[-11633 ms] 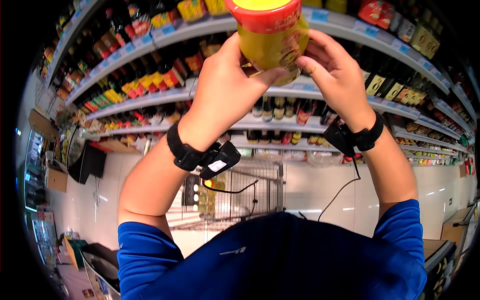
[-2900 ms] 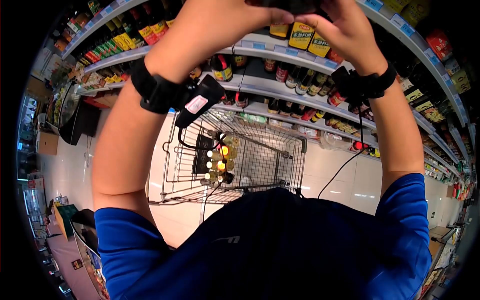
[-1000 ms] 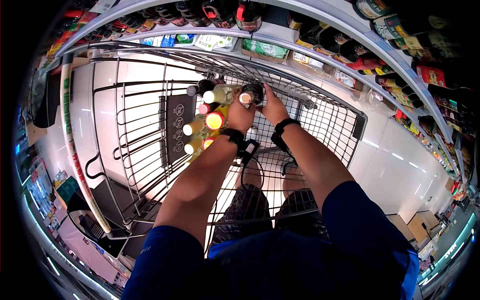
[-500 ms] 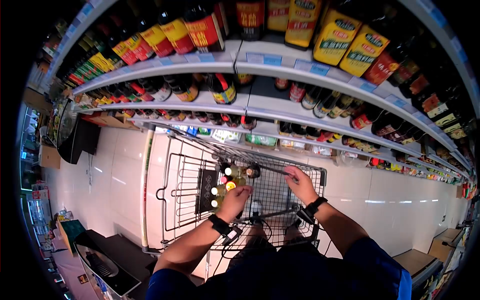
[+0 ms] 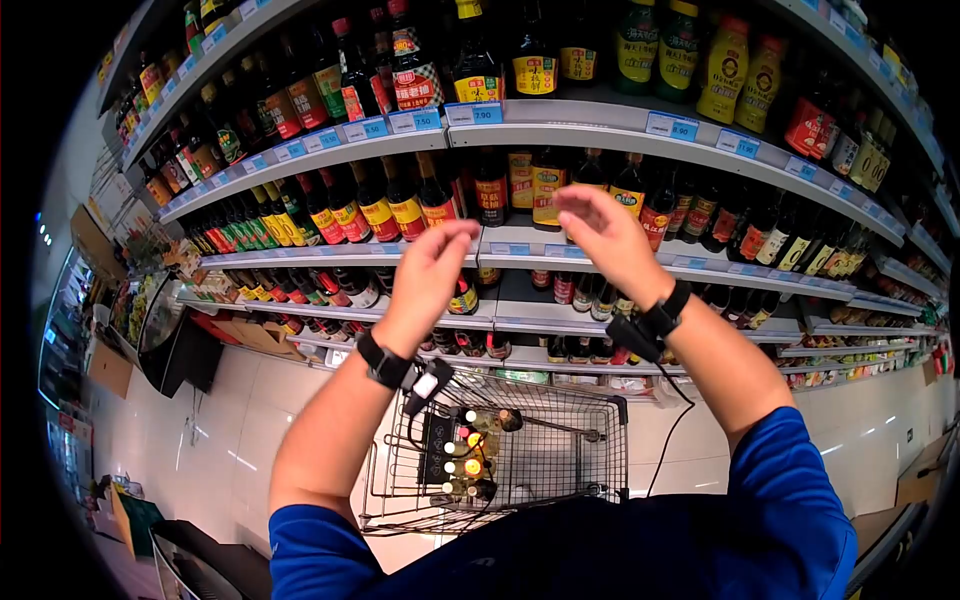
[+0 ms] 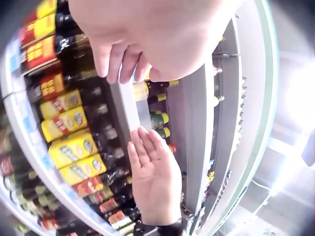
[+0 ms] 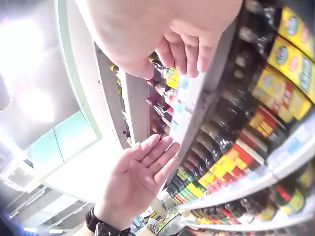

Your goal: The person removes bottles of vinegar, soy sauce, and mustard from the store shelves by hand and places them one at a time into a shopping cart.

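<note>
Both hands are raised before the shelves, apart and with nothing in them. In the head view the left hand (image 5: 428, 278) has relaxed, slightly bent fingers, in front of dark sauce bottles (image 5: 375, 215) with yellow and red labels. The right hand (image 5: 612, 240) stands with loosely bent fingers near a yellow-labelled bottle (image 5: 547, 190). In the left wrist view the right hand (image 6: 156, 182) shows its palm, fingers extended; in the right wrist view the left hand (image 7: 133, 182) does likewise. Neither hand visibly touches a bottle.
A wire shopping cart (image 5: 560, 470) stands below the hands, holding several bottles (image 5: 474, 467) on its left side. Shelf edges (image 5: 590, 115) with price tags curve across the view. A black cable (image 5: 672, 430) hangs from the right wrist.
Both hands have risen from over the cart to the height of the shelves. Earlier they were around a dark bottle in the cart; it now stands there, let go.
</note>
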A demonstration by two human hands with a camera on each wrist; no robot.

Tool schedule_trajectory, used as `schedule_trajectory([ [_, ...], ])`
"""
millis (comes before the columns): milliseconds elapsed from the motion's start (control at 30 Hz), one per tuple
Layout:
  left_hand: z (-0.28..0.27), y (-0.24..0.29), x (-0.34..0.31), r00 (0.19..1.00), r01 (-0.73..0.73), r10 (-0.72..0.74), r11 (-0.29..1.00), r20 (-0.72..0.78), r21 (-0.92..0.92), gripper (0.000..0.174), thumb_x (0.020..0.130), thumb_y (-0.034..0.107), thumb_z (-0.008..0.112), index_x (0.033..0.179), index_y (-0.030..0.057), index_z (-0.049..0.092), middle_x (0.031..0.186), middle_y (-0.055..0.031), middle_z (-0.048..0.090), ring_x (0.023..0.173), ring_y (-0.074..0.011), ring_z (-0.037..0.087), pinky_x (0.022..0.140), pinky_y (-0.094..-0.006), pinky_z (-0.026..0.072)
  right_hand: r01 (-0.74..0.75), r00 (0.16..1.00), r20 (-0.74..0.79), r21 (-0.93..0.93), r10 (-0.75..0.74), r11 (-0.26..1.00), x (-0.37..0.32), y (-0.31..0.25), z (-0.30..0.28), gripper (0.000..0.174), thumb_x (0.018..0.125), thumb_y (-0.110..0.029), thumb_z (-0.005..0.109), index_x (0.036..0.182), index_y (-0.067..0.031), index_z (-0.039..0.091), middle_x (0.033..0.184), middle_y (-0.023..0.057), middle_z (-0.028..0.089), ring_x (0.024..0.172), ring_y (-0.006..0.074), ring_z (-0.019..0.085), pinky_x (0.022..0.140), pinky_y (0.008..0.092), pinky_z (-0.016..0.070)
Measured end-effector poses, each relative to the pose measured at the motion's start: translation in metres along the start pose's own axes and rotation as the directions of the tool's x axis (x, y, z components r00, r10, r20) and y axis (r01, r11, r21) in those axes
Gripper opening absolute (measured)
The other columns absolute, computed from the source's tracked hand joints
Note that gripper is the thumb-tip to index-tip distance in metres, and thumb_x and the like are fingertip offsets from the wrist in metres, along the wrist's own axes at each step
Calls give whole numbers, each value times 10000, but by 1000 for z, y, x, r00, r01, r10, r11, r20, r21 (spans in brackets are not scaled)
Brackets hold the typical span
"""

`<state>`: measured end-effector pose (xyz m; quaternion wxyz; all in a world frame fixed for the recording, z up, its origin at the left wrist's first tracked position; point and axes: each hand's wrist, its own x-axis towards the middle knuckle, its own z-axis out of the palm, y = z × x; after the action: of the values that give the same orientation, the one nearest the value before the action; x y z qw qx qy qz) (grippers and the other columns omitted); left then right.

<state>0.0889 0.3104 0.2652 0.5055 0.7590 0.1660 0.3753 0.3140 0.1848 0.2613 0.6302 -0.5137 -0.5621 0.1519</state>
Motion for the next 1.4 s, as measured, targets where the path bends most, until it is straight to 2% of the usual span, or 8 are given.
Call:
schedule_trajectory([
  [233,-28,38,159,910,-315,366,915,-195,252,445,956,169,588,1339,-28,475,1308,-175,564,1215,-238,547,1029,-319,420,208,961,-61,-479,-269,853,163,-33,7,612,847,-342,707,1275,57,529,1230,249,597,1140,314,599,944,354,487],
  [367,-35,41,202,927,-213,338,830,-161,515,552,927,279,615,1366,-16,459,1262,-209,589,1168,-270,582,969,-335,461,110,985,-43,-579,-166,808,206,-43,22,705,834,-383,728,1316,69,483,1207,248,602,1128,313,602,933,347,495],
  [400,-33,51,200,950,-144,277,797,-143,587,581,927,329,608,1377,-5,455,1229,-212,613,1110,-267,611,920,-338,482,174,945,-84,-687,-316,706,220,-29,26,687,781,-405,750,1234,65,534,901,193,701,861,291,700,792,370,542],
  [700,-31,19,230,956,-210,285,821,-62,531,595,922,340,631,1324,-75,489,1148,-174,667,993,-205,652,842,-289,497,141,983,17,-713,-185,687,233,-4,27,658,731,-408,788,1162,32,554,1061,239,656,991,365,656,842,410,522],
  [900,-23,7,225,843,-430,519,808,-140,404,624,871,262,713,1351,-54,471,1164,-155,674,1067,-170,644,877,-262,493,10,998,-48,-503,-39,864,178,-63,41,630,794,-130,726,1323,-18,403,1059,223,644,1005,311,655,856,370,516],
  [967,-8,42,192,850,-446,499,851,-166,277,502,818,68,711,1276,-26,528,1099,-162,683,1016,-207,656,876,-297,500,314,897,-107,-531,-430,787,190,-32,38,565,792,-120,697,1280,-33,425,967,226,664,928,359,666,794,387,517],
  [1300,-4,80,57,701,-631,708,670,-82,391,545,784,-51,708,1288,-45,500,1171,-163,640,1048,-202,646,861,-300,547,679,679,41,-413,-733,607,72,-76,53,667,777,-10,738,1342,3,384,1189,181,568,1139,277,579,970,362,471],
  [1400,8,83,-10,951,-266,308,842,-13,469,503,782,72,756,1224,-30,541,1108,-174,663,1018,-225,660,844,-300,533,599,755,92,-502,-650,624,11,-54,57,693,778,-1,708,1382,11,367,1202,199,568,1144,269,578,963,359,473],
])
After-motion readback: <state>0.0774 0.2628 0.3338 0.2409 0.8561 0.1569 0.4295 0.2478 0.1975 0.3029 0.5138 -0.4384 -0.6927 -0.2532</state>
